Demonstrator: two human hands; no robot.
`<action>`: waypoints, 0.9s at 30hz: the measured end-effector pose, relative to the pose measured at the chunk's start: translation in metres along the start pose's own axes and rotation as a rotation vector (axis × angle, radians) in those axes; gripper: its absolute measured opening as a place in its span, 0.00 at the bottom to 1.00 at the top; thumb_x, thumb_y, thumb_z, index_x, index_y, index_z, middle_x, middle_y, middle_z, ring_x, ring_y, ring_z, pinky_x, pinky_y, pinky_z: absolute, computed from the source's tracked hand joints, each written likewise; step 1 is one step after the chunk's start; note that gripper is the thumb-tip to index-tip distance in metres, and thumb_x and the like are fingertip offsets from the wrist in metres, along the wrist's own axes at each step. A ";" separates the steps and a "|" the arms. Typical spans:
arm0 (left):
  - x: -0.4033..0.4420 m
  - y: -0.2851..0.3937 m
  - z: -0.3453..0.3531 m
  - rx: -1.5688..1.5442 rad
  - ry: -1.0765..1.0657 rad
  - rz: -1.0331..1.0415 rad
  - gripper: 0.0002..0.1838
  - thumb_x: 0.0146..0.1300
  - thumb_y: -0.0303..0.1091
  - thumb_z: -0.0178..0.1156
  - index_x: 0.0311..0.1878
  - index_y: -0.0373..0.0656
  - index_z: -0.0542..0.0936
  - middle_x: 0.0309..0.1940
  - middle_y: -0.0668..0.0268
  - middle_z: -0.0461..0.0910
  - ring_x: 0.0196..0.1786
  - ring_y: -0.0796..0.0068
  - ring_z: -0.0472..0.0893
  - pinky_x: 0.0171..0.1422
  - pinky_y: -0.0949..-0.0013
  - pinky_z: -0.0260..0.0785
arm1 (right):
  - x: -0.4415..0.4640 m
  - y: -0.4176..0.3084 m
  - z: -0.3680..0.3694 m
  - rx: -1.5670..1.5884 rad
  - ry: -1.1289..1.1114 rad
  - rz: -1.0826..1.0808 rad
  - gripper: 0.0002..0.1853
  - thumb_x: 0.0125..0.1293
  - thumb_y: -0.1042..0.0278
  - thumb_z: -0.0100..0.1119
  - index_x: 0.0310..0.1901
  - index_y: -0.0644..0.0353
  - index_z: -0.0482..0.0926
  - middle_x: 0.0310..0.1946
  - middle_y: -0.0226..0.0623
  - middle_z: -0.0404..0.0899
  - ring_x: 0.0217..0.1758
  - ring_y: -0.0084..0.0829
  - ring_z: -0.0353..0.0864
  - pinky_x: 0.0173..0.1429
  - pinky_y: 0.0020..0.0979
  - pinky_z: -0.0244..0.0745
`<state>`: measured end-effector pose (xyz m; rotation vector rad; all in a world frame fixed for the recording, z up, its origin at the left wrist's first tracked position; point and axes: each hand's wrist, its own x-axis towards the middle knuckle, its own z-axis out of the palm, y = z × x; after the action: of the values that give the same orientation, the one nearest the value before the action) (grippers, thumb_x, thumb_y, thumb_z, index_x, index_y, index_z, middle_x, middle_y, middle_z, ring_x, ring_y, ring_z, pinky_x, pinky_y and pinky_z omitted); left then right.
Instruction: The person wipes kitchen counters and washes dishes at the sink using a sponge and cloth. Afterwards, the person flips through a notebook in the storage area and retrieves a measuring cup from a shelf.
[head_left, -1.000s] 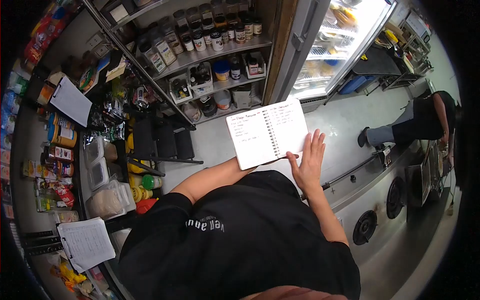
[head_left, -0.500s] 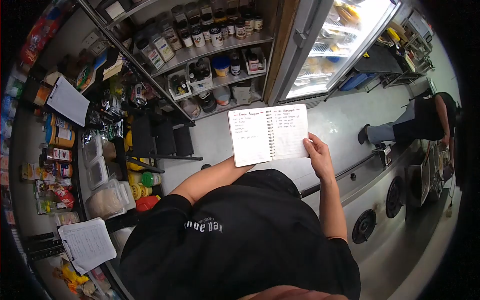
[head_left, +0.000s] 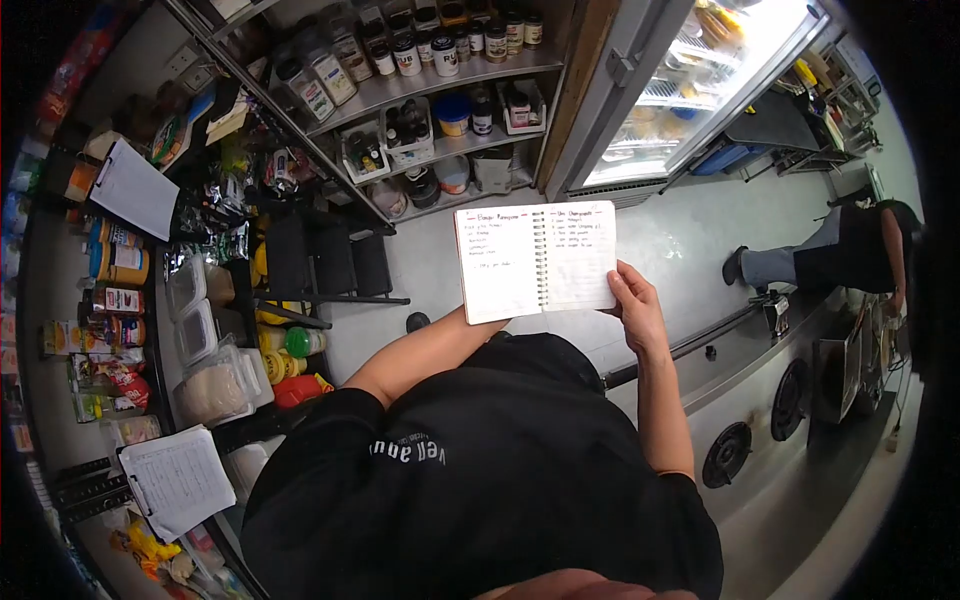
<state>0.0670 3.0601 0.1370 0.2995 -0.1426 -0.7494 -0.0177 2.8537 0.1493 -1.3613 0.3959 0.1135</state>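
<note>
A spiral-bound notebook [head_left: 500,290] lies open in front of my chest, with handwritten lines on both pages and red marks beside the headings. My right hand [head_left: 639,303] is closed on its right edge, thumb on the page and the other fingers partly behind. From the left, my forearm [head_left: 430,350] reaches beneath the left page. The notebook covers my left hand, so its fingers are hidden.
Shelves with spice jars [head_left: 445,57] stand ahead, beside a lit glass-door fridge [head_left: 650,125]. Food packets, tubs and clipboards [head_left: 180,480] line the left. On the right are stove burners [head_left: 728,455] and a co-worker in dark clothes [head_left: 850,250] at the counter. A black step stool [head_left: 340,265] stands on the floor.
The view has shifted slightly, and the notebook sits a little higher in it. My right hand keeps its hold on the edge. The co-worker appears slightly lower.
</note>
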 end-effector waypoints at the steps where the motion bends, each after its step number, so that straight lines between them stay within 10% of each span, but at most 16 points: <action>1: 0.001 0.000 -0.005 -0.165 -0.125 0.000 0.30 0.74 0.52 0.39 0.70 0.42 0.61 0.67 0.57 0.66 0.68 0.60 0.68 0.69 0.58 0.64 | 0.001 0.000 0.001 -0.003 -0.004 0.005 0.19 0.73 0.65 0.50 0.61 0.66 0.71 0.49 0.38 0.80 0.47 0.26 0.81 0.51 0.32 0.80; 14: -0.012 0.027 0.002 0.043 0.118 0.092 0.28 0.74 0.50 0.40 0.69 0.41 0.62 0.66 0.57 0.68 0.67 0.61 0.70 0.69 0.59 0.65 | 0.021 -0.003 0.021 0.022 -0.099 0.065 0.20 0.73 0.63 0.50 0.61 0.67 0.71 0.48 0.36 0.80 0.47 0.25 0.81 0.52 0.30 0.77; 27: -0.010 0.060 -0.044 -0.331 -0.083 0.008 0.30 0.74 0.52 0.40 0.69 0.41 0.63 0.67 0.57 0.67 0.67 0.60 0.69 0.70 0.58 0.64 | 0.050 -0.018 0.077 0.117 -0.270 0.121 0.23 0.75 0.68 0.44 0.69 0.62 0.61 0.57 0.38 0.75 0.54 0.26 0.78 0.56 0.27 0.74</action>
<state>0.1089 3.1174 0.1144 -0.0472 -0.0964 -0.7644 0.0501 2.9165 0.1605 -1.1875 0.2526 0.3652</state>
